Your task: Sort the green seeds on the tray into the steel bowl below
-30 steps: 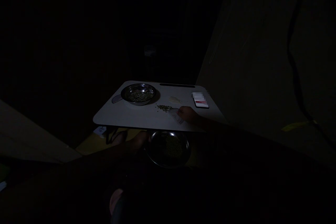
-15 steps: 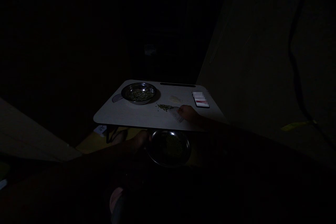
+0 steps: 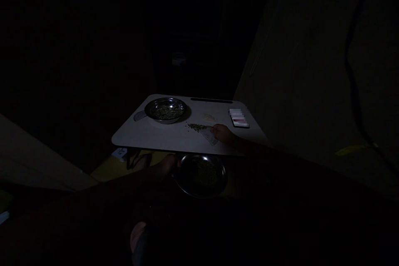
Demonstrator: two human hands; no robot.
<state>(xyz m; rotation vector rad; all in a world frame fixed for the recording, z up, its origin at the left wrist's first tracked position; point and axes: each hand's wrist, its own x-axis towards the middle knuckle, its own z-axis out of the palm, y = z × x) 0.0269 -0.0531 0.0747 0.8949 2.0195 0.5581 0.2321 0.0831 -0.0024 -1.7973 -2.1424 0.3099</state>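
Observation:
The scene is very dark; only a small white lap table (image 3: 149, 135) is lit. My right hand (image 3: 222, 133) rests on the table, closed on a clear flat piece (image 3: 208, 135) whose edge sits beside a small heap of green grains (image 3: 195, 126). My left hand (image 3: 166, 165) grips the left rim of a steel bowl (image 3: 200, 174) of green grains, held just below the table's near edge. A second steel bowl (image 3: 166, 109) with green grains stands at the table's back left.
A phone (image 3: 239, 118) lies at the table's back right, near a pale small heap (image 3: 208, 117). A dark slot (image 3: 211, 100) runs along the far edge. A wall rises on the right. Yellow floor and a sandal show under the table.
The whole view has shifted up a little. My right hand with the clear piece has edged slightly closer to the grain heap; the left hand still holds the lower bowl.

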